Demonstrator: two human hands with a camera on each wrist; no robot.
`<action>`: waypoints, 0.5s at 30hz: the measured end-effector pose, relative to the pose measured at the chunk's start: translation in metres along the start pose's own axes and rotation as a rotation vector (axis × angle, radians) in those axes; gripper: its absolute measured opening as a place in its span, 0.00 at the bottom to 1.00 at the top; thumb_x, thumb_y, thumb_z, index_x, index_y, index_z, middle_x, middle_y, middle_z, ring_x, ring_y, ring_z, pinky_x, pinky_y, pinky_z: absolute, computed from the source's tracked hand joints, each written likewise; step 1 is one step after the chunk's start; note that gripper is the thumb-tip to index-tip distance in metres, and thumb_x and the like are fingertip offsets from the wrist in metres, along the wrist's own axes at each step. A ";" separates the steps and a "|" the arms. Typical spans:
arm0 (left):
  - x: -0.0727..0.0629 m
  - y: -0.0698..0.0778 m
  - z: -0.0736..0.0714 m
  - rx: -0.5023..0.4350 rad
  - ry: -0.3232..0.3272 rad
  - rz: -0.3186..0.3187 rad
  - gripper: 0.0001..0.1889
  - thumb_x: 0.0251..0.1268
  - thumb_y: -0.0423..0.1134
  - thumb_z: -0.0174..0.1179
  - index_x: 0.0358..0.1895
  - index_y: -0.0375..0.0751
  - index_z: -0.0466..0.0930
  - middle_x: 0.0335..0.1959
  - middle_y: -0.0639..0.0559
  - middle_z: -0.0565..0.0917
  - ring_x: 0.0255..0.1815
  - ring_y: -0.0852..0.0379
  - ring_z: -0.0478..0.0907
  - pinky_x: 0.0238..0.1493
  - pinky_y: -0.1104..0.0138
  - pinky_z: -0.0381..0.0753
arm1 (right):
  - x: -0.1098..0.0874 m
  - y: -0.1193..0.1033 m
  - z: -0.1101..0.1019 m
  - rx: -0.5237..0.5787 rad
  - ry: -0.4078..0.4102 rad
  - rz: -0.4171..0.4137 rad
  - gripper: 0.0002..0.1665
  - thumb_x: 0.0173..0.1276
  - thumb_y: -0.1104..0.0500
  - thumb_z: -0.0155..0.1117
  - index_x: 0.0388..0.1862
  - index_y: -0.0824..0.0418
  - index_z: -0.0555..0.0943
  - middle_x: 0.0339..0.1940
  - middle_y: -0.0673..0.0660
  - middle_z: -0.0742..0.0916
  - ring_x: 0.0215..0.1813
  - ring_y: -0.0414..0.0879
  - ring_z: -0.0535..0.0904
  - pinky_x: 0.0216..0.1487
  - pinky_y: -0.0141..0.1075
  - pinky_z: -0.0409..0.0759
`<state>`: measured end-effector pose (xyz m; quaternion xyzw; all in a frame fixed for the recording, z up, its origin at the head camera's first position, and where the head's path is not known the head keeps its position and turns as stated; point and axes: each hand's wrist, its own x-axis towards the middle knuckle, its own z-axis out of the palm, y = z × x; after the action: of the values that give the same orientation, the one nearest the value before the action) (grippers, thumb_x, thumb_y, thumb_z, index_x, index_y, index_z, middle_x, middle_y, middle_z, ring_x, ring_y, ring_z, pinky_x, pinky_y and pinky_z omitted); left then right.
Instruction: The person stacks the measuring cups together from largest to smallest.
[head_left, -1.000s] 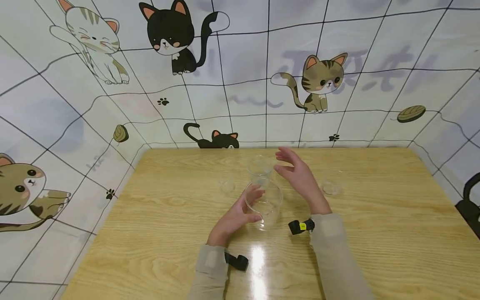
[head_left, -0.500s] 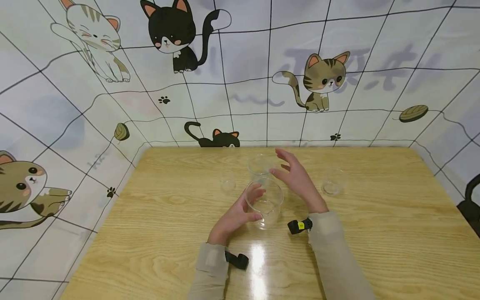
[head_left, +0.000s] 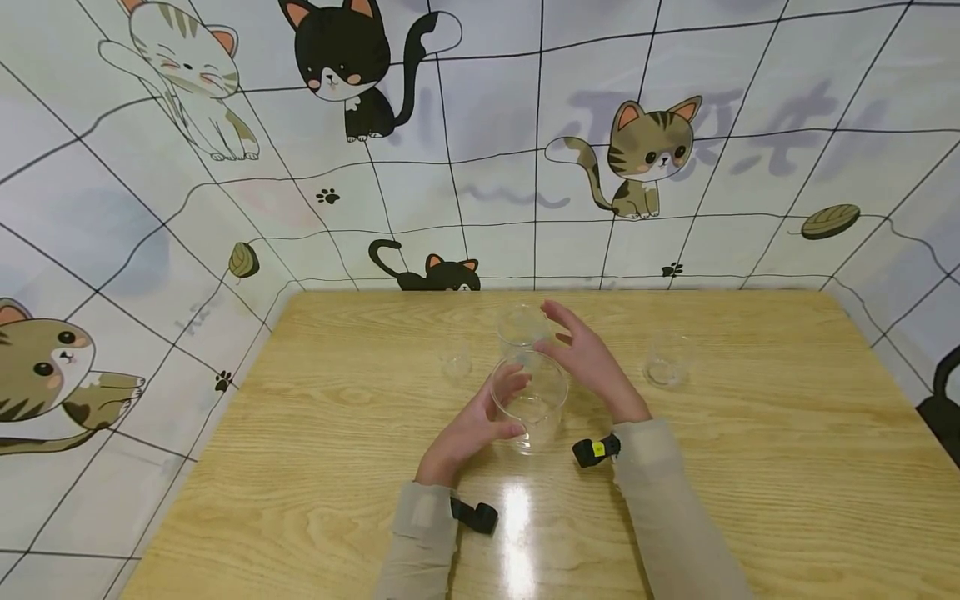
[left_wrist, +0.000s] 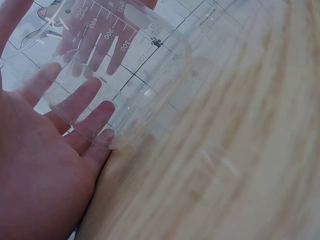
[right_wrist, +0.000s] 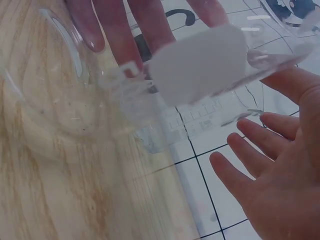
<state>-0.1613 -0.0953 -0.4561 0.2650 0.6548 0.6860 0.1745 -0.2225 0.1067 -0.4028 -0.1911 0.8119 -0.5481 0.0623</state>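
Observation:
A large clear beaker [head_left: 536, 433] stands at the middle of the table. My left hand [head_left: 480, 425] holds it from the left, fingers behind and thumb at the front. Mirrored scale marks [left_wrist: 120, 32] show through clear glass in the left wrist view. Just behind stands a second clear beaker [head_left: 517, 321], somewhat smaller across the rim. My right hand [head_left: 592, 358] is at its right side, fingers spread and loosely bent, thumb overlapping its edge in the head view. Through the glass in the right wrist view, the left hand's fingers [right_wrist: 150, 25] appear beyond a frosted patch [right_wrist: 200, 65].
A small clear glass vessel [head_left: 456, 360] stands to the left of the beakers. Another clear vessel [head_left: 666, 371] is at the right, beyond the right forearm. The wooden table [head_left: 300, 467] ends at a wall sheet [head_left: 495, 192] printed with cats and grid lines.
My right hand has moved a little left and down, closer to the rear beaker. The left hand stays around the large beaker in the same place.

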 end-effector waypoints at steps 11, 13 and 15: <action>0.000 0.002 0.000 0.003 -0.001 0.004 0.45 0.52 0.42 0.64 0.67 0.37 0.43 0.66 0.33 0.53 0.68 0.40 0.45 0.64 0.48 0.42 | 0.010 0.026 0.008 0.036 -0.026 -0.013 0.44 0.60 0.50 0.61 0.70 0.49 0.49 0.69 0.52 0.60 0.68 0.46 0.53 0.63 0.44 0.59; 0.000 0.001 0.000 -0.006 -0.001 -0.001 0.45 0.53 0.42 0.64 0.68 0.38 0.43 0.66 0.33 0.53 0.68 0.41 0.45 0.64 0.48 0.41 | 0.012 0.032 0.010 0.044 -0.028 -0.022 0.45 0.60 0.49 0.61 0.70 0.47 0.49 0.69 0.51 0.60 0.68 0.45 0.53 0.63 0.44 0.59; 0.000 0.001 0.000 -0.012 0.002 -0.003 0.44 0.53 0.41 0.64 0.68 0.39 0.43 0.66 0.34 0.52 0.68 0.41 0.45 0.64 0.47 0.41 | 0.013 0.033 0.012 0.053 -0.026 -0.024 0.45 0.59 0.48 0.62 0.70 0.46 0.49 0.68 0.51 0.61 0.68 0.44 0.53 0.63 0.43 0.59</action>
<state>-0.1610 -0.0958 -0.4547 0.2623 0.6512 0.6900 0.1762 -0.2391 0.1023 -0.4365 -0.2059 0.7938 -0.5677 0.0713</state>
